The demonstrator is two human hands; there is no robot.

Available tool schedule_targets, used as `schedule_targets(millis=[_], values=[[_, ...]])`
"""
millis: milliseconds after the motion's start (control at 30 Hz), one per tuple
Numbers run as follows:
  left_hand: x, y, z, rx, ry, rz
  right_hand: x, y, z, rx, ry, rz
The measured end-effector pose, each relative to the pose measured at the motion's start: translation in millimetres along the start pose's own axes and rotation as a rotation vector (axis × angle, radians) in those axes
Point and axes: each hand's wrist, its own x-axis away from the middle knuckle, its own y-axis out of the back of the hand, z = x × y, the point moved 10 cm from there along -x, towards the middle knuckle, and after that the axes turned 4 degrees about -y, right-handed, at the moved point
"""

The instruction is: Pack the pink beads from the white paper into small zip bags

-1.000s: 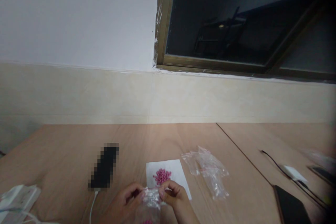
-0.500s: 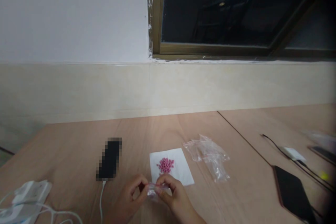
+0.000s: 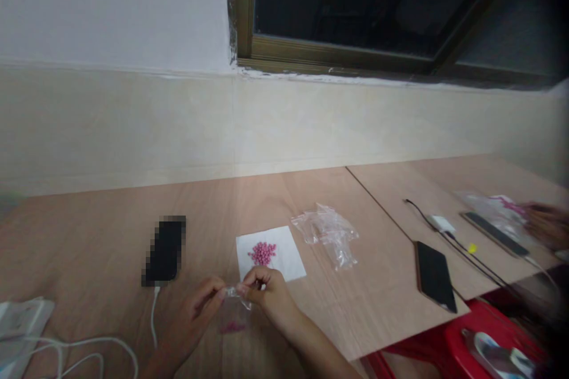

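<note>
My left hand and my right hand pinch the top edge of a small clear plastic bag between them, just above the wooden table. A few pink beads lie at the bottom of the bag. Right behind my hands, a white paper sheet carries a little heap of pink beads. Several empty clear bags lie in a loose pile to the right of the sheet.
A black phone with a white cable lies left of the sheet. White things sit at the far left edge. A second table on the right bears a dark tablet, cables, a phone and another person's hand. A red stool stands below.
The view has tilted down and swung right, showing more of the right table and the red stool. My hands have drawn slightly apart along the bag's top, and the bag hangs lower.
</note>
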Motion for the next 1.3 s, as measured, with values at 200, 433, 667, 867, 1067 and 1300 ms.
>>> schedule_targets(millis=[200, 433, 667, 867, 1067, 1300], values=[[-47, 45.6, 21, -0.086, 0.059, -0.162, -30, 91, 32, 0.363, 0.187, -0.416], [-129, 87.0, 79, -0.235, 0.151, -0.26, -56, 213, 36, 1.081, -0.042, -0.861], [-165, 104.2, 101, -0.336, 0.193, -0.35, -76, 227, -2, 1.215, -0.144, -0.743], [-157, 108.5, 85, -0.319, 0.145, -0.403, -77, 230, -2, 1.223, -0.11, -0.751], [-121, 80.2, 66, -0.077, 0.071, -0.328, -79, 221, 0, 1.273, -0.131, -0.753], [-84, 50.9, 66, -0.02, 0.101, -0.255, -76, 213, 8, 1.328, -0.139, -0.737]])
